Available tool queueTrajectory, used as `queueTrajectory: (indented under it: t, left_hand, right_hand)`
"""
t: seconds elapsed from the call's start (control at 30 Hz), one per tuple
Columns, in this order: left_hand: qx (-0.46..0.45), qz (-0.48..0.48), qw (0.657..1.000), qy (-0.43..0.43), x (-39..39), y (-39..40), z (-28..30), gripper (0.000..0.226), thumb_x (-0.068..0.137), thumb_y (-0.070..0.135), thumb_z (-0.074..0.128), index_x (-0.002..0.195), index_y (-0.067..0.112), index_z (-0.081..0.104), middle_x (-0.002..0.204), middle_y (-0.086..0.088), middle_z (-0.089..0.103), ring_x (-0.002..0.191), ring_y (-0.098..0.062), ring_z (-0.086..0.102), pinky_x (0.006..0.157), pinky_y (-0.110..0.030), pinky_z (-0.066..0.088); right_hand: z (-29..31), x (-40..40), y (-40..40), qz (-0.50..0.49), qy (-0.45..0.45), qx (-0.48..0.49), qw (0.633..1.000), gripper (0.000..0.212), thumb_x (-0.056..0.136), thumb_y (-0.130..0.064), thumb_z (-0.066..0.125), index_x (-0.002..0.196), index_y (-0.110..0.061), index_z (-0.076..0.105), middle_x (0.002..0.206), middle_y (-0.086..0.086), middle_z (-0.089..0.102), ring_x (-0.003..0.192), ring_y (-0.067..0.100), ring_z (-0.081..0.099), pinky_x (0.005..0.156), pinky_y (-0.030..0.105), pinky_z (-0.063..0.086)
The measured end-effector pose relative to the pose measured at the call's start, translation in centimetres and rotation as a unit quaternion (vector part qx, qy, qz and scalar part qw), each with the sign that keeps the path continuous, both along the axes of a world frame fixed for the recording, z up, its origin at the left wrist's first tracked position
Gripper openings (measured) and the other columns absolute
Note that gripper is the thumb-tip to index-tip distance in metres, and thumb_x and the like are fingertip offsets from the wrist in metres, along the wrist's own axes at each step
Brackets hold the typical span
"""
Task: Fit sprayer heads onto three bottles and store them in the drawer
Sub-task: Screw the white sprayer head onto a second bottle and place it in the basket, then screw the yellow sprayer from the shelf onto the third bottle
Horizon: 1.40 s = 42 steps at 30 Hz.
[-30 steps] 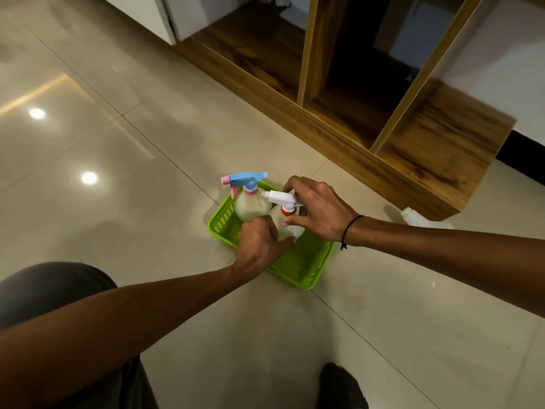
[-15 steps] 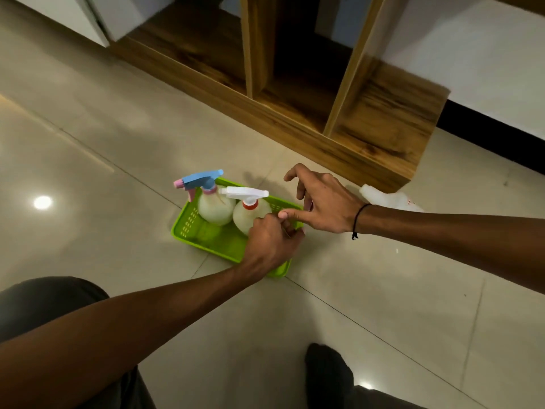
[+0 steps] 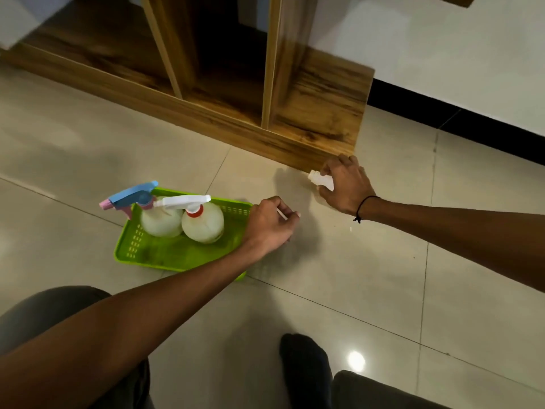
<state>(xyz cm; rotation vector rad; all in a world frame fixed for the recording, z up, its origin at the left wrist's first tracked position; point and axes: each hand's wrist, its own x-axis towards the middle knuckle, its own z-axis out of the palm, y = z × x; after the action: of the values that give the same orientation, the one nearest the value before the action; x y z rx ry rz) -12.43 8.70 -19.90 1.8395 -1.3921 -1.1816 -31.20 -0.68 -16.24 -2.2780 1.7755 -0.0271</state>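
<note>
A green tray sits on the tiled floor. Two pale round bottles stand in it, one with a blue and pink sprayer head, the other with a white sprayer head on a red collar. My left hand hovers at the tray's right edge with its fingers curled, pinching a thin white tube; whatever else it holds is hidden. My right hand grips a third white bottle, which has no sprayer and lies on the floor by the cabinet's corner.
A low wooden cabinet with open compartments runs along the back. To its right are a white wall and a black skirting. My dark-socked foot and my knees are at the bottom.
My right hand left the tray, reached right to the cabinet corner and took hold of the bare bottle. My left hand shifted to the tray's right edge. The camera view swung right.
</note>
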Motion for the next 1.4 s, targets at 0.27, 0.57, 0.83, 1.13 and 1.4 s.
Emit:
queueTrajectory:
  t: [0.27,0.57,0.83,1.13,1.4]
  left_hand:
    - [0.004,0.037,0.998,0.046,-0.6,-3.0,0.0,0.020,0.091,0.039,0.075,0.085,0.024,0.065,0.057,0.001,0.076,0.058,-0.017,0.077,0.094,-0.054,0.062]
    - [0.034,0.077,0.995,0.055,-0.6,-4.3,-1.6,0.023,0.090,0.040,0.079,0.088,0.021,0.068,0.058,0.000,0.076,0.053,-0.017,0.077,0.075,-0.045,0.069]
    - [0.074,0.049,0.994,-0.064,-0.9,-4.7,-0.6,0.075,0.082,0.080,0.062,0.126,0.019,0.063,0.117,-0.008,0.077,0.109,-0.031,0.074,0.095,-0.041,0.060]
    - [0.114,0.002,0.992,-0.057,1.7,-2.5,6.6,0.074,0.092,0.043,0.076,0.147,0.005,0.044,0.137,-0.019,0.067,0.126,-0.037,0.066,0.103,-0.045,0.053]
    - [0.144,0.027,0.989,-0.020,6.7,-2.6,23.0,0.075,0.089,0.044,0.079,0.147,0.014,0.043,0.132,-0.011,0.069,0.121,-0.033,0.066,0.093,-0.038,0.052]
  right_hand:
    - [-2.2,-1.6,-1.4,-0.003,0.150,0.091,0.985,0.075,0.079,-0.040,0.080,0.140,-0.019,0.041,0.137,0.014,0.040,0.126,0.040,0.042,0.086,0.056,0.052]
    - [-5.4,-1.2,0.2,-0.018,0.062,0.204,0.977,0.106,0.067,-0.059,0.087,0.146,-0.014,0.034,0.135,0.019,0.054,0.123,0.043,0.054,0.094,0.045,0.050]
    - [-3.6,2.1,1.6,-0.085,-0.168,0.180,0.965,0.089,0.069,-0.049,0.090,0.136,-0.016,0.042,0.129,0.011,0.059,0.113,0.034,0.061,0.083,0.043,0.056]
    - [1.6,7.7,5.1,-0.081,-0.228,0.145,0.959,0.076,0.080,-0.027,0.076,0.145,-0.029,0.037,0.125,0.008,0.048,0.116,0.033,0.053,0.091,0.043,0.054]
    - [17.2,12.1,4.5,-0.053,-0.259,0.150,0.953,0.084,0.074,-0.032,0.084,0.144,-0.032,0.037,0.130,0.001,0.044,0.115,0.023,0.048,0.089,0.037,0.053]
